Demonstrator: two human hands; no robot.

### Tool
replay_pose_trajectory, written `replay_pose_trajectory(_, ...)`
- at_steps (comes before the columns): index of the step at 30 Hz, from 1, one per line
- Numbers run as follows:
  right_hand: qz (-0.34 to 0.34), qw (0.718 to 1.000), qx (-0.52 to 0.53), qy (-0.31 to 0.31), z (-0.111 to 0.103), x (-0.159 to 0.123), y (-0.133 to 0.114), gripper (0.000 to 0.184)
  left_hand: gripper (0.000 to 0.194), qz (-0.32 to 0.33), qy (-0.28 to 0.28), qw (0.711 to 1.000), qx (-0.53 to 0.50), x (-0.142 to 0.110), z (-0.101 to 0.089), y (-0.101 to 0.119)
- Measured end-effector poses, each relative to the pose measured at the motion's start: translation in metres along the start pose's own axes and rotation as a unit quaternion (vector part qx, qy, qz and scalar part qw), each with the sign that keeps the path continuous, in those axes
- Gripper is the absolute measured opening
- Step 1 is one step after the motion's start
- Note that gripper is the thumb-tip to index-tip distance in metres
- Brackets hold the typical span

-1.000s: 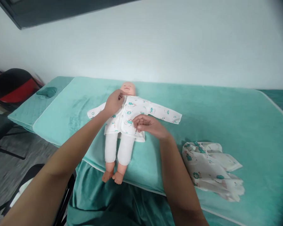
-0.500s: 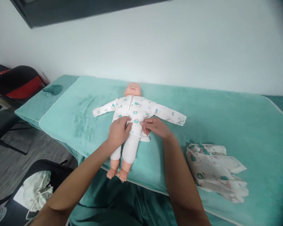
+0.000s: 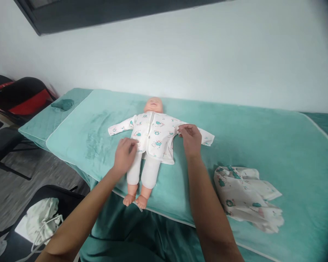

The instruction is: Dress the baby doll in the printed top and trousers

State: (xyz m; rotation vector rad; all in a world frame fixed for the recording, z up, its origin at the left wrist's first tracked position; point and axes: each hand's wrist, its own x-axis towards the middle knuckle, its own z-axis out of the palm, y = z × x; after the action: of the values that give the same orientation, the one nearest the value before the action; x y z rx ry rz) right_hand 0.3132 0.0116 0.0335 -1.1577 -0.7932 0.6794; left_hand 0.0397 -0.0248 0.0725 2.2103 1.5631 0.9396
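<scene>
A baby doll (image 3: 153, 104) lies face up on a teal padded mat (image 3: 251, 138), dressed in a white printed top (image 3: 155, 135) and white leggings (image 3: 146, 174). My left hand (image 3: 125, 154) rests by the lower left edge of the top, at the doll's hip, fingers curled on the fabric. My right hand (image 3: 190, 137) pinches the top's sleeve near the doll's armpit on the right side.
A crumpled printed garment (image 3: 246, 196) lies on the mat to the right. A small dark teal cloth (image 3: 62, 104) sits at the far left. Black and red chairs (image 3: 19, 96) stand on the left. A dark seat with a white bag (image 3: 41, 222) is at lower left.
Both hands left the hem at the doll's waist. My left hand slid out to the doll's hip, and my right hand rose to the sleeve near the armpit.
</scene>
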Motion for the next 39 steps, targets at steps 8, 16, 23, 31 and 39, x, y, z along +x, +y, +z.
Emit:
replay_pose_trajectory(8, 0.037, 0.981, -0.185, 0.031, -0.009, -0.002, 0.000, 0.034, 0.060, -0.077, 0.073, 0.973, 0.207, 0.028, -0.006, -0.104)
replay_pose_trajectory(16, 0.091, 0.974, -0.207, -0.029, -0.007, 0.000, 0.008, 0.036, 0.050, -0.069, 0.017, 0.949, 0.308, 0.059, -0.014, -0.146)
replay_pose_trajectory(23, 0.072, 0.974, -0.214, -0.011, -0.009, 0.002, 0.014, 0.035, 0.047, -0.069, 0.039, 0.946, 0.315, 0.078, -0.017, -0.161)
replay_pose_trajectory(31, 0.022, 0.972, -0.233, 0.013, -0.012, 0.006, 0.023, 0.025, 0.038, -0.181, 0.101, 0.933, 0.296, 0.086, -0.019, -0.168)
replay_pose_trajectory(39, 0.020, 0.965, -0.262, 0.001, -0.011, 0.003, 0.017, 0.024, 0.044, -0.216, 0.141, 0.948, 0.189, 0.085, -0.017, -0.166)
